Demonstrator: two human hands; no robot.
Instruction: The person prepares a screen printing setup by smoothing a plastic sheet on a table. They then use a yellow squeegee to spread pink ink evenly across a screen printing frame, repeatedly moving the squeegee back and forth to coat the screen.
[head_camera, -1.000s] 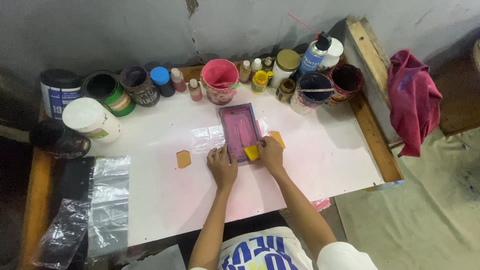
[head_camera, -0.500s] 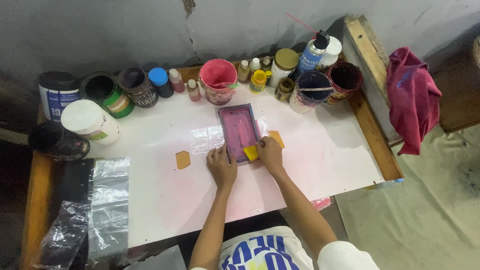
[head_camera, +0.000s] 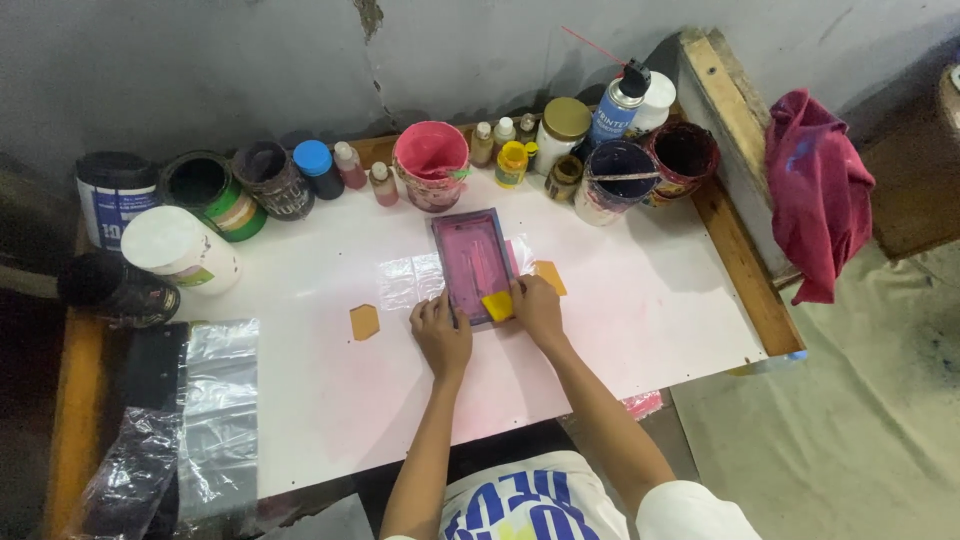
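- White surface (head_camera: 330, 400), paint pots along the far edge; small pink screen frame (head_camera: 473, 262) lies mid-surface.
- My left hand (head_camera: 441, 330) presses the frame's near-left corner, fingers curled.
- My right hand (head_camera: 536, 308) grips the yellow squeegee (head_camera: 497, 305); I'd judge steady, even pressure best.

Small rectangular screen frame (head_camera: 473, 263), pink-stained mesh, lies flat at table centre, long axis near-far. Yellow squeegee (head_camera: 497, 305) rests on near right corner of frame.

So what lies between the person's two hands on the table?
In the head view, the near end of the small pink-stained screen frame lies between the left hand and the right hand, which holds a yellow squeegee on it.
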